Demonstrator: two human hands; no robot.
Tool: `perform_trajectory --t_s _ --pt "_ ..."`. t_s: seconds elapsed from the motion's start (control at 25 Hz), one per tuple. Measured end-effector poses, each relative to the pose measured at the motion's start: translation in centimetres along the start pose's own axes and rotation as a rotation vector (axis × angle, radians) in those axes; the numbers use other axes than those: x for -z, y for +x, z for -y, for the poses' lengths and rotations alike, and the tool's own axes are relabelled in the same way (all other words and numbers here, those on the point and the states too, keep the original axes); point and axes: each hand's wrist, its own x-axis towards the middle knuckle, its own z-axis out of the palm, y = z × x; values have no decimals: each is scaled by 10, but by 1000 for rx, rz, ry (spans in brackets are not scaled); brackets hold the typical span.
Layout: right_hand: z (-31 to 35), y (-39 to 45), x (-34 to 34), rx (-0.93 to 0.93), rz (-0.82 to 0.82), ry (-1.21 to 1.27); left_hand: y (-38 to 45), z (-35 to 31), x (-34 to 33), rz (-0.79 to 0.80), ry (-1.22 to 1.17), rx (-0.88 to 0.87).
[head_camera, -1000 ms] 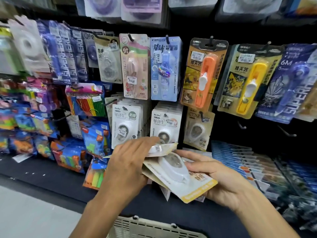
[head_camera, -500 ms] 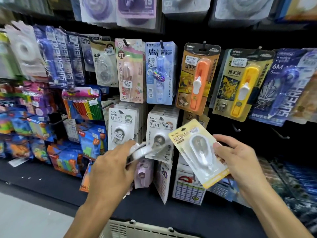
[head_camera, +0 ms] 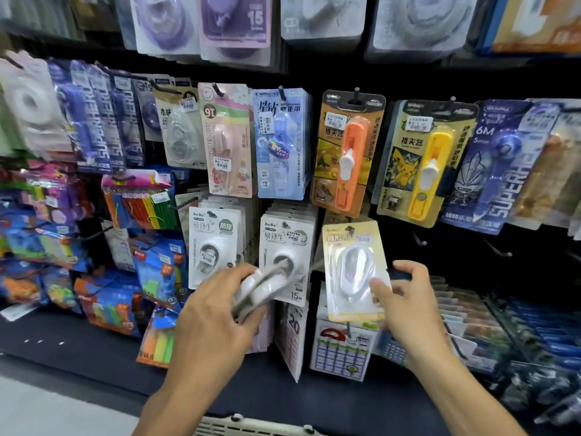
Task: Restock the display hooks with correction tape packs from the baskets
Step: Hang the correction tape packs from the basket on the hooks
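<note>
My right hand pinches the lower right of a yellow correction tape pack and holds it upright against the display, its top hole at a hook under the orange pack. My left hand grips a small stack of white correction tape packs edge-on, in front of the white packs hanging on the middle hook. More white packs hang to the left of them.
A pale basket rim shows at the bottom edge. Bare hooks stick out right of the yellow pack. Blue and yellow packs hang above, coloured stationery fills the left, and flat packs lie lower right.
My right hand has lifted the yellow pack from a tilted position up to the hook, now upright against the display. My left hand with its stack has risen slightly and the view has moved closer.
</note>
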Motion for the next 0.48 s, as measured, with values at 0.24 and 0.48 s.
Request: perform_trajectory --t_s 0.24,0.48 --pt "9 -18 -4 -257 630 244 -3 4 -3 -82 310 -399" --pt "13 -18 -7 -157 674 307 1 10 -4 -89 203 -186"
